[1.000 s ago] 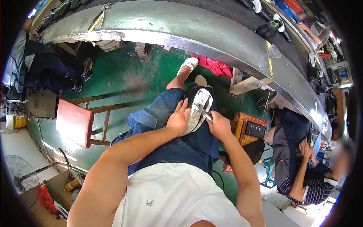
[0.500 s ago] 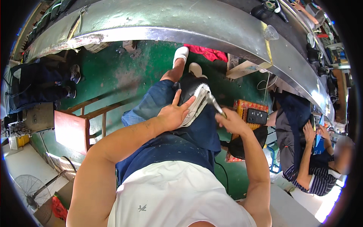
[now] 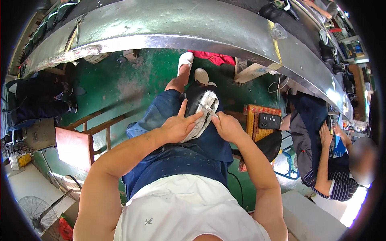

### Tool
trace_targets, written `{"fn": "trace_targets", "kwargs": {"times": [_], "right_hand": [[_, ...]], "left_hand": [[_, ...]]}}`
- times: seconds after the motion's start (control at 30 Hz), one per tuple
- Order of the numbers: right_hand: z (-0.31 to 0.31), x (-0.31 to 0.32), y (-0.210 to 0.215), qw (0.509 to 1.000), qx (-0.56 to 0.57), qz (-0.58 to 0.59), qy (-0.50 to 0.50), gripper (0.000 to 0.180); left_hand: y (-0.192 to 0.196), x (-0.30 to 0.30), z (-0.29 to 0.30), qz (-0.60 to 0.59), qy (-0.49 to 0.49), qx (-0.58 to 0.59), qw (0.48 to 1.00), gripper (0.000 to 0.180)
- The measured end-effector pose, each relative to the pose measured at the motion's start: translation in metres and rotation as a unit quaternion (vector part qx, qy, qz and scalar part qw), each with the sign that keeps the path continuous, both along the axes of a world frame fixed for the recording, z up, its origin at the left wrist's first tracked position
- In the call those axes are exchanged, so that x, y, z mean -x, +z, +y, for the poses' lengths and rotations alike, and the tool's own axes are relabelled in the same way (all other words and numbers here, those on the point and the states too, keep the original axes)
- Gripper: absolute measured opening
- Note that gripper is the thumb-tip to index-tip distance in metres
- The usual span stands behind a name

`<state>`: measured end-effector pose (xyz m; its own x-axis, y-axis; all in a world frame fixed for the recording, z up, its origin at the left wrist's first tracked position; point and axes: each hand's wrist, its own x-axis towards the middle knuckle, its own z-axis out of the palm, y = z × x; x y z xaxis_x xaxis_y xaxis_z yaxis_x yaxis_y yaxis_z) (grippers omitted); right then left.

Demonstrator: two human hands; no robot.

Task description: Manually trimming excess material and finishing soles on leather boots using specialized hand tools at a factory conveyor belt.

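Across my lap lies a shoe (image 3: 199,127), white underside up, with a ragged pale edge round its toe. Dark material (image 3: 194,94) sits beside it; whether that is the shoe's upper I cannot tell. My left hand (image 3: 176,127) steadies the shoe from the left, thumb across the white underside and one finger stretched along its side. My right hand (image 3: 228,127) is closed round a slim metal hand tool (image 3: 208,110), hammer-like or pincer-like. The tool's metal end meets or hovers just over the underside near the toe; its handle is mostly hidden by my fingers.
A long metal-topped bench (image 3: 161,26) runs ahead. At left stands a wooden stool (image 3: 74,146); at right, a dark phone-like device (image 3: 269,121) rests on an orange-red patterned seat (image 3: 252,134). A co-worker (image 3: 341,176) sits further right, and a fan (image 3: 37,213) stands lower left.
My right hand has come left and inward, bringing the tool from beside the shoe onto or just above its underside. My left hand keeps its place on the shoe. The view has shifted slightly.
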<state>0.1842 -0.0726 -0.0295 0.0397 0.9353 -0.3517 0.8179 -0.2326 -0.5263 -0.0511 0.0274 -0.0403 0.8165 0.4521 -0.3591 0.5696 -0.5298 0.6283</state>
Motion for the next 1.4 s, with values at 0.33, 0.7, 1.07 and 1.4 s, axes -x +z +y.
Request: {"fn": "trace_targets", "kwargs": {"times": [0.33, 0.7, 1.07, 1.4], "right_hand": [[-0.021, 0.019, 0.02, 0.997, 0.041, 0.059, 0.032, 0.044], [-0.063, 0.008, 0.0, 0.957, 0.066, 0.258, -0.113, 0.036], [-0.118, 0.015, -0.04, 0.8, -0.02, 0.498, -0.336, 0.036], [-0.103, 0.005, -0.011, 0.898, 0.028, 0.347, -0.269, 0.031]], "left_hand": [[-0.033, 0.007, -0.014, -0.076, 0.139, 0.037, 0.987, 0.096], [0.048, 0.001, 0.023, 0.073, 0.053, 0.131, 0.987, 0.122], [0.157, -0.03, 0.083, -0.288, -0.016, 0.055, 0.956, 0.072], [-0.025, -0.077, 0.06, -0.097, 0.347, 0.532, 0.766, 0.069]]}}
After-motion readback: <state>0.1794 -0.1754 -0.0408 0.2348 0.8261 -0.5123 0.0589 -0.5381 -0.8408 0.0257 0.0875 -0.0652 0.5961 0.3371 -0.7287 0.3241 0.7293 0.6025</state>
